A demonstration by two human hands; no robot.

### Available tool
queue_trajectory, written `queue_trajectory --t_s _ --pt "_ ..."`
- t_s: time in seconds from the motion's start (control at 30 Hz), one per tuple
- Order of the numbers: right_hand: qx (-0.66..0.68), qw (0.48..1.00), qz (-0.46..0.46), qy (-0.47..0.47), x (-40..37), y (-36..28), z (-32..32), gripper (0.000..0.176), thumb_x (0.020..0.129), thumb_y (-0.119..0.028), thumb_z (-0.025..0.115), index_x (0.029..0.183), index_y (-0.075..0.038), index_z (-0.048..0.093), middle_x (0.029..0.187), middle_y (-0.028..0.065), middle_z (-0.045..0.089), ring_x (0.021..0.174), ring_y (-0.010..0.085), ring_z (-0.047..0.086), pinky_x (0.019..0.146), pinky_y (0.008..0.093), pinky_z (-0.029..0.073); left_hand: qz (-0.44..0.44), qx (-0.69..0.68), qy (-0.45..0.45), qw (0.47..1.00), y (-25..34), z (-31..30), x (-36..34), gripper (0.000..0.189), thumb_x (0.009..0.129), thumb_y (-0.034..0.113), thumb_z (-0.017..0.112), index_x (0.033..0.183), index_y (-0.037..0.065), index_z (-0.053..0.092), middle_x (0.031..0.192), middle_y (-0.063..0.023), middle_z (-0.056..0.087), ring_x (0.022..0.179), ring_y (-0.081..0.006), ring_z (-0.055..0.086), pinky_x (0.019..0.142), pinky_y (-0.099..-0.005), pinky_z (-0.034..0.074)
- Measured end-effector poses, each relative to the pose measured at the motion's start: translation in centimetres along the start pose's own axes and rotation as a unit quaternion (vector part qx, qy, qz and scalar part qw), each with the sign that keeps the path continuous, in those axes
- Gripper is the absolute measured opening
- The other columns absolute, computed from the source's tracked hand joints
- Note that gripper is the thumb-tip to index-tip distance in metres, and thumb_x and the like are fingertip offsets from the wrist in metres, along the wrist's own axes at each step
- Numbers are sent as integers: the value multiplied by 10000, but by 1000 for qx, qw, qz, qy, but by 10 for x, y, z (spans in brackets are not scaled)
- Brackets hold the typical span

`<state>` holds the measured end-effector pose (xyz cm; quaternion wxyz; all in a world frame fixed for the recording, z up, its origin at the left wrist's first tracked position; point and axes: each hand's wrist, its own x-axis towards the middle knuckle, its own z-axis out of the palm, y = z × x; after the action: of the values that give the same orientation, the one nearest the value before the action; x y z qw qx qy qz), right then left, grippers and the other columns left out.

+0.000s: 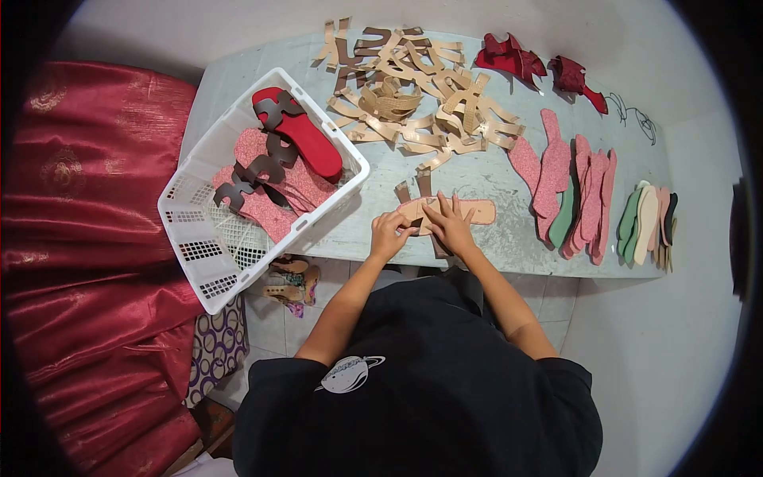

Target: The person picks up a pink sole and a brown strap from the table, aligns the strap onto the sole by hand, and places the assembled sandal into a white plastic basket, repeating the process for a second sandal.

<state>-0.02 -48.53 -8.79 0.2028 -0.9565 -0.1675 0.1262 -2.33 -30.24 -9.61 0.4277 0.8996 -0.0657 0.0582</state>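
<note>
A tan sandal sole (482,211) lies near the table's front edge, its long side running left to right. Brown strap ends (424,184) stick out beyond its far side, and another shows at the near side. My left hand (389,235) is at the sole's left end, fingers pinched at a strap by its near edge. Flat across the middle of the sole rests my right hand (451,228), with its fingers spread and pressing down. What lies under the fingers is partly hidden.
White basket (184,245) with sandals and pink pieces at left. Tan and brown straps (389,99) are heaped at the back. Red straps (509,60) lie back right; pink soles (554,171) and green and cream soles (645,226) line the right.
</note>
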Motion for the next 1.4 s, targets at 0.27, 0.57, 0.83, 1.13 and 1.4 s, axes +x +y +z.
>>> queue_trajectory --t_s 0.27,0.57,0.83,1.13,1.4 --pt "15 1000 10 1 -1 0 -1 545 775 -341 568 1282 -340 366 1418 30 184 1291 370 135 894 710 50 -89 -33 -46 994 4 -2 3 443 591 223 742 972 146 529 920 -4 532 924 -223 469 812 -363 304" --pt "36 999 19 1 -1 3 1 626 772 -362 565 1329 -273 293 1419 4 185 1294 351 141 897 711 48 -202 132 -59 969 26 -12 29 1067 384 243 843 1278 200 262 1236 -96 276 1161 -298 254 907 -442 210" --pt "45 999 21 -3 -1 2 -2 627 781 -347 557 1336 -248 282 1414 6 203 1297 345 135 900 708 37 -298 120 -72 944 34 -11 42 1154 323 195 860 1290 210 230 1285 -85 231 1183 -286 229 912 -423 208" --pt "60 998 13 -2 -1 5 2 643 789 -442 506 1338 -186 290 1425 30 172 1301 360 100 899 696 -2 -266 149 -94 948 36 -14 46 1112 309 193 860 1264 214 292 1286 -91 242 1185 -295 242 906 -428 226" --pt "-25 999 30 -19 -4 -10 -4 1033 590 -704 537 1357 -93 209 1430 66 135 1310 344 52 919 681 7 -258 148 -96 950 37 -17 47 1038 304 195 858 1201 237 339 1270 -81 256 1180 -292 251 901 -426 236"
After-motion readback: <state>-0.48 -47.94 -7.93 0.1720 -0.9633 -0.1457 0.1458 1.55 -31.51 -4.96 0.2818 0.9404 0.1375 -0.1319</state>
